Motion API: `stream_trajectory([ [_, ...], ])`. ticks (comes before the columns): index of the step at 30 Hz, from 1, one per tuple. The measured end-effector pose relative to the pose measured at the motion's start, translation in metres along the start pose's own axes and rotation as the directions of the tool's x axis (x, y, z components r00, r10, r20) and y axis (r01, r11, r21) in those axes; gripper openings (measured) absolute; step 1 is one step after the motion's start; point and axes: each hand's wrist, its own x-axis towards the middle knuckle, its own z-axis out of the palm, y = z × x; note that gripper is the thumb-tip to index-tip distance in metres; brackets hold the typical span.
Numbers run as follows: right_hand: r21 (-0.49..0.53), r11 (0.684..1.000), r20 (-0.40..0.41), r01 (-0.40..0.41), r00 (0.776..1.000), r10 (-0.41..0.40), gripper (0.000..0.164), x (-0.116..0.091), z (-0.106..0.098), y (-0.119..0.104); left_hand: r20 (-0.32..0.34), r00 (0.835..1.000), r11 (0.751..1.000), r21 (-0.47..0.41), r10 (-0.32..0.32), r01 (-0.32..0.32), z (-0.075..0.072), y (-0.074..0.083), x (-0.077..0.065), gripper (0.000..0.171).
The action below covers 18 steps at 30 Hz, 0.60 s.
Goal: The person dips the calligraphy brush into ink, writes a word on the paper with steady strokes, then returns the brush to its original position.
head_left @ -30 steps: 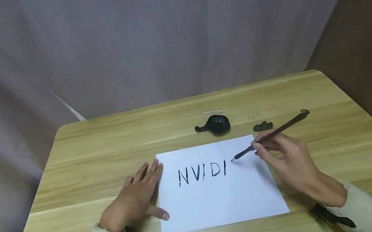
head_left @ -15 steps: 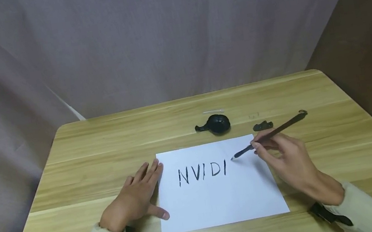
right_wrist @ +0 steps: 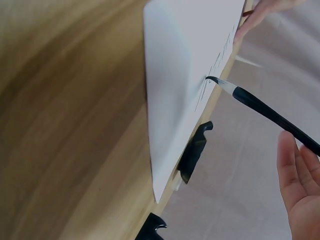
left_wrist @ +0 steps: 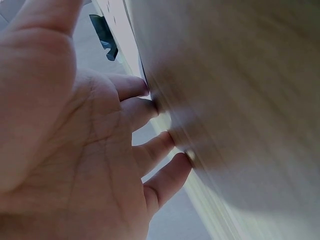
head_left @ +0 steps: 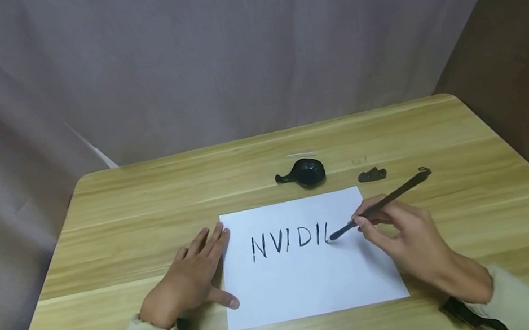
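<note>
A white sheet of paper (head_left: 309,289) lies on the table with black brushed letters reading "NVIDI" and a fresh stroke after them. My right hand (head_left: 409,240) pinches a dark writing brush (head_left: 392,196) around its shaft. In the right wrist view the bent black tip of the brush (right_wrist: 232,89) touches the paper beside the letters. My left hand (head_left: 189,281) lies spread at the paper's left edge, fingertips and thumb on that edge. Seen from the left wrist, its fingers (left_wrist: 155,150) are slightly bent against the tabletop.
Behind the paper sits a black ink dish (head_left: 309,172) with a curved spout-like handle. A small dark brush rest (head_left: 372,174) stands to its right, and a thin clear stick (head_left: 301,155) lies behind it. A grey curtain (head_left: 247,48) hangs beyond the wooden table (head_left: 137,207).
The brush has come down onto the paper and moved slightly toward me, leaving a new slanted stroke right of the last letter. The left hand stays in place.
</note>
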Motion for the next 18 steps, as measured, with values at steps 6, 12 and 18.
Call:
stream_trajectory([
  [6, 0.010, 1.000, -0.008, 0.017, 1.000, -0.017, 0.036, 0.005, -0.002, -0.002, -0.002, 1.000, 1.000, -0.005, -0.005, 0.005, -0.002, 0.000, -0.002, 0.141],
  [12, 0.018, 1.000, -0.039, -0.018, 0.999, 0.018, 0.031, 0.010, -0.004, 0.006, 0.002, 1.000, 1.000, 0.000, -0.005, 0.005, -0.002, 0.001, -0.001, 0.140],
  [18, 0.015, 0.999, -0.041, -0.045, 0.998, 0.045, 0.028, 0.011, -0.004, 0.009, 0.014, 1.000, 1.000, 0.009, -0.013, 0.013, -0.002, 0.001, 0.001, 0.140],
])
